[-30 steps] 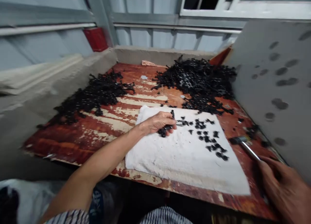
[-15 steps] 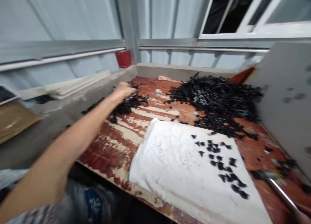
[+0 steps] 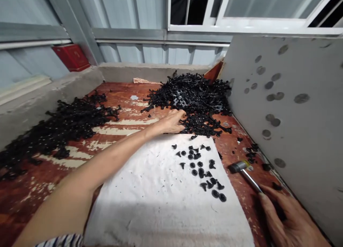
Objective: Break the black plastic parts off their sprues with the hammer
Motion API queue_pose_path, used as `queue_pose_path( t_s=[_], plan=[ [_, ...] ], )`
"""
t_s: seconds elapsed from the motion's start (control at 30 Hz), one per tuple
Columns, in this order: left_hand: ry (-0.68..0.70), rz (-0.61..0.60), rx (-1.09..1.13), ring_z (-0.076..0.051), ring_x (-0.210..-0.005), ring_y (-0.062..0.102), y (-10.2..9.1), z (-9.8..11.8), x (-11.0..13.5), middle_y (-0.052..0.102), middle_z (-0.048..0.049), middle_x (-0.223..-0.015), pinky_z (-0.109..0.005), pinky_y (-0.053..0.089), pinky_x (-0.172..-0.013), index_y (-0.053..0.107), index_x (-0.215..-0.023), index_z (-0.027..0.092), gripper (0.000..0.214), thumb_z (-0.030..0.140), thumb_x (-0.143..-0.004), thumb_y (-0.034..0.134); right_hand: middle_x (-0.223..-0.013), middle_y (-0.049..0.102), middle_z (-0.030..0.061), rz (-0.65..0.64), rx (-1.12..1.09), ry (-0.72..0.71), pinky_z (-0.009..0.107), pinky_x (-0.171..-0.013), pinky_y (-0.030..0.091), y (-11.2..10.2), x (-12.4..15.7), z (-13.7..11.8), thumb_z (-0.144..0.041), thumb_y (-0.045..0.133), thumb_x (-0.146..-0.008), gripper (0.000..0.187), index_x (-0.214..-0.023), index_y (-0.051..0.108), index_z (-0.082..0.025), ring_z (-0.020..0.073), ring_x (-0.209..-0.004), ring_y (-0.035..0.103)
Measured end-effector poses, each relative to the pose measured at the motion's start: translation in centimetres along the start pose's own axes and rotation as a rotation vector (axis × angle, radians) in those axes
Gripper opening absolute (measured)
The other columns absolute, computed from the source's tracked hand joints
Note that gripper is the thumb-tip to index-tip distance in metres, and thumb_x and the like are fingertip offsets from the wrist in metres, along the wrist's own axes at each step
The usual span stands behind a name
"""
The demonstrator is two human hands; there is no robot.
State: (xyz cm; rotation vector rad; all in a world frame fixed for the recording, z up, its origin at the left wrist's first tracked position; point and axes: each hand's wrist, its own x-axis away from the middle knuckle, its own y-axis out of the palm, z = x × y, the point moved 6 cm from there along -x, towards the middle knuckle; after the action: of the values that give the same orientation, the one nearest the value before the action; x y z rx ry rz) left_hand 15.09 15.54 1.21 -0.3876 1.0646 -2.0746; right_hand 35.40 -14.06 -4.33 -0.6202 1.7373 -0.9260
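Note:
My left hand (image 3: 171,122) reaches across to the front left edge of a heap of thin black plastic parts (image 3: 198,97). Its fingers are curled in on a black piece there, mostly hidden by the fingertips. At the lower right, my right hand (image 3: 291,216) is closed round the handle of a hammer (image 3: 252,181). The hammer's dark head, with a yellow end, rests on the worn red-brown table just right of a white cloth (image 3: 150,189). Several small black round-headed pieces (image 3: 200,164) lie scattered on the cloth's right side.
A second heap of black parts (image 3: 72,122) spreads along the left side, by a low concrete ledge (image 3: 61,82). On the right stands a grey board (image 3: 300,125) with round dark marks. A red box (image 3: 71,57) sits in the corner, and small black bits lie beside the board.
My left hand has moved from the left heap across to the right heap. The view has turned right, bringing my right hand and more of the hammer into sight.

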Motion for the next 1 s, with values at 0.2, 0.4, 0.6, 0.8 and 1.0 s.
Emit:
queue_pose_path(
  t_s=[0.2, 0.4, 0.6, 0.8, 1.0],
  plan=[
    [0.02, -0.233, -0.203, -0.034, -0.117, 0.049, 4.0, 1.9, -4.5, 0.051, -0.0156, -0.128, -0.042, 0.04, -0.095, 0.038, -0.137, 0.02, 0.075, 0.051, -0.073, 0.062, -0.092, 0.072, 0.012, 0.023, 0.059, -0.105, 0.041, -0.067, 0.055, -0.6, -0.3, -1.1, -0.043, 0.033, -0.096, 0.039, -0.101, 0.063, -0.017, 0.0291, -0.078, 0.07],
    [-0.134, -0.276, -0.329, -0.046, -0.121, 0.044, 5.0, 3.5, -5.7, 0.043, -0.0223, -0.137, -0.055, 0.038, -0.094, 0.038, -0.137, 0.019, 0.093, 0.057, -0.058, 0.071, -0.091, 0.071, 0.0098, 0.001, 0.055, -0.083, 0.039, -0.069, 0.054, -0.6, -0.5, -1.3, -0.041, 0.033, -0.096, 0.036, -0.103, 0.061, -0.018, 0.0267, -0.079, 0.069],
    [-0.114, -0.294, -0.355, -0.043, -0.112, 0.052, 5.2, 3.6, -6.3, 0.049, -0.0218, -0.13, -0.049, 0.043, -0.089, 0.044, -0.132, 0.016, 0.076, 0.034, -0.062, 0.069, -0.091, 0.071, 0.008, 0.012, 0.072, -0.096, 0.037, -0.067, 0.053, -0.6, -0.5, -1.4, -0.04, 0.032, -0.097, 0.035, -0.103, 0.06, -0.021, 0.0253, -0.077, 0.069],
    [-0.054, -0.292, -0.324, -0.039, -0.113, 0.053, 5.1, 2.7, -6.6, 0.047, -0.0216, -0.132, -0.045, 0.043, -0.089, 0.039, -0.137, 0.016, 0.074, 0.036, -0.069, 0.061, -0.09, 0.072, 0.0079, 0.035, 0.091, -0.125, 0.036, -0.068, 0.053, -0.8, -0.7, -1.8, -0.041, 0.03, -0.098, 0.035, -0.104, 0.058, -0.021, 0.0242, -0.077, 0.069],
    [-0.021, -0.304, -0.431, -0.041, -0.12, 0.046, 5.6, 2.7, -6.2, 0.044, -0.0189, -0.136, -0.047, 0.04, -0.095, 0.034, -0.141, 0.019, 0.098, 0.041, -0.055, 0.075, -0.09, 0.071, 0.0097, 0.015, 0.109, -0.156, 0.036, -0.068, 0.053, -0.9, -0.8, -1.9, -0.04, 0.031, -0.098, 0.036, -0.103, 0.059, -0.018, 0.0249, -0.079, 0.069]
  ],
)
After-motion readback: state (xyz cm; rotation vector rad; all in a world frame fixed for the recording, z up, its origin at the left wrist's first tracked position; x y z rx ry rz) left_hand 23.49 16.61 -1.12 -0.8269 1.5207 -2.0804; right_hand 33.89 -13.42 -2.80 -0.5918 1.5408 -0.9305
